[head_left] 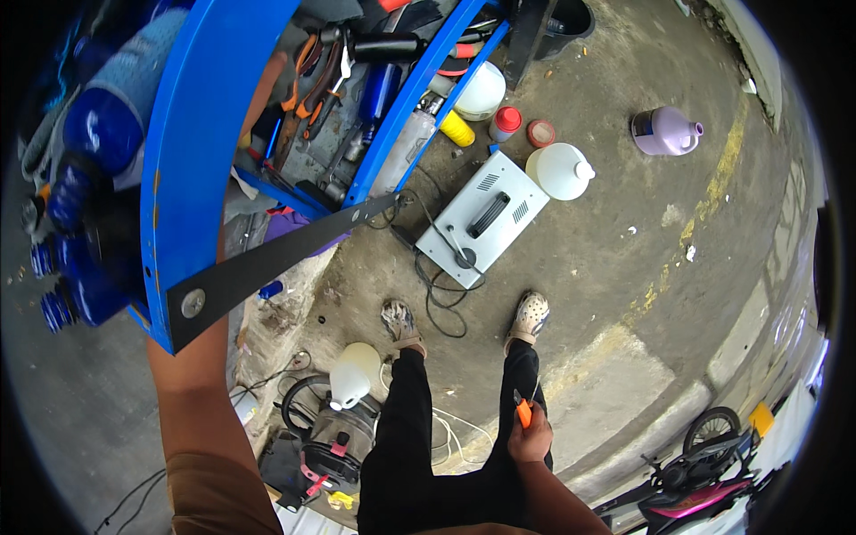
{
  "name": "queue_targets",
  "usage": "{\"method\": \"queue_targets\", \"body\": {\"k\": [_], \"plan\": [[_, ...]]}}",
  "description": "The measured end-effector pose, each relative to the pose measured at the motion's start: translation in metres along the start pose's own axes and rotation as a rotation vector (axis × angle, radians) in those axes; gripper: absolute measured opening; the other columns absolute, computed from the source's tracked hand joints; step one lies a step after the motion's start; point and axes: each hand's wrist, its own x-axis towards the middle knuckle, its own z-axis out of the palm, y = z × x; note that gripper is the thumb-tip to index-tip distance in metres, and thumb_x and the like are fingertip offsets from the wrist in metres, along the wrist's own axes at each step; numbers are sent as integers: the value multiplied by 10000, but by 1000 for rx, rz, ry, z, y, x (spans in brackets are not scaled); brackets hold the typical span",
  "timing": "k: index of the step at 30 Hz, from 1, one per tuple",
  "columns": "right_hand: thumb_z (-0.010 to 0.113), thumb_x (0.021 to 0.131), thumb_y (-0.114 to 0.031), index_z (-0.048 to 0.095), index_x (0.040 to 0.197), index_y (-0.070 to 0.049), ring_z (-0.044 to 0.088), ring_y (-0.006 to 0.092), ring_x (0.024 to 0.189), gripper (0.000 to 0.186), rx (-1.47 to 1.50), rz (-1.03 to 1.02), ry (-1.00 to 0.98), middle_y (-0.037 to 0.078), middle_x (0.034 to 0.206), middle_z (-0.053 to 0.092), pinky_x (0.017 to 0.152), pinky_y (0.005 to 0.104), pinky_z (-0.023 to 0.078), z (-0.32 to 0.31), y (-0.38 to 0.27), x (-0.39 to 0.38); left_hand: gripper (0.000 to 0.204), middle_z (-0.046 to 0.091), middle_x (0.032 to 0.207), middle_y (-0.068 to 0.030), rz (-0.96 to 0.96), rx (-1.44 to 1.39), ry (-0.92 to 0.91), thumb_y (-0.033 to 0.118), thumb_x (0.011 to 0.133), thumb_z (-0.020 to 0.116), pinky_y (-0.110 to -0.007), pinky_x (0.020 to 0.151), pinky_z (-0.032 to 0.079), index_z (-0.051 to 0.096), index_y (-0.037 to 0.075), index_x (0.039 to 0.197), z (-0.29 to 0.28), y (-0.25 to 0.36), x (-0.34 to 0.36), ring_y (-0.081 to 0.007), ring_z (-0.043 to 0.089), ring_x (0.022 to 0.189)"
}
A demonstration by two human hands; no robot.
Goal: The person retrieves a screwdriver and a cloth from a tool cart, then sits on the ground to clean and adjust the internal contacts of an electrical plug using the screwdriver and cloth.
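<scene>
My left forearm (196,401) reaches up behind the blue metal frame (185,152); part of my left hand (262,89) shows among the tools, its fingers mostly hidden. Around it lie orange-handled pliers (334,80), a dark blue cylinder (379,94) and other tools in the blue tool cart. A black metal bar (267,260) crosses the frame's near corner. My right hand (530,439), low beside my right thigh, is closed on a small orange-handled tool (523,410). Blue plastic bottles (102,125) are piled left of the frame.
A grey machine (473,223) with cables sits on the concrete floor, near white jugs (557,169), red cans (506,122) and a lilac jug (664,132). A vacuum-like appliance (334,450) with a jug (352,374) is at lower middle. A motorbike (695,468) stands lower right.
</scene>
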Motion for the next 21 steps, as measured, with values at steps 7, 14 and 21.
{"method": "queue_targets", "body": {"k": [7, 14, 21], "plan": [[676, 844, -135, 552, 1241, -40, 655, 384, 986, 426, 8, 35, -25, 166, 1060, 673, 845, 467, 526, -2, -4, 6, 956, 403, 1529, -230, -126, 268, -260, 410, 748, 846, -459, 1147, 348, 385, 83, 1519, -33, -5, -46, -388, 412, 1400], [678, 847, -139, 551, 1238, -31, 660, 391, 968, 425, -5, 48, -33, 178, 1058, 674, 834, 468, 532, -6, -8, 12, 556, 469, 1491, -106, 300, 228, -237, 226, 809, 770, -497, 1167, 307, 615, 174, 1341, -41, -5, -40, -351, 398, 1408], [668, 842, -111, 559, 1229, -34, 665, 399, 938, 409, 9, 32, -31, 182, 1029, 678, 814, 468, 539, -8, -9, 16, 274, 550, 1366, -5, 493, 208, -442, 248, 808, 745, -674, 1161, 166, 700, 136, 1055, -25, 21, -34, -276, 356, 1430]]}}
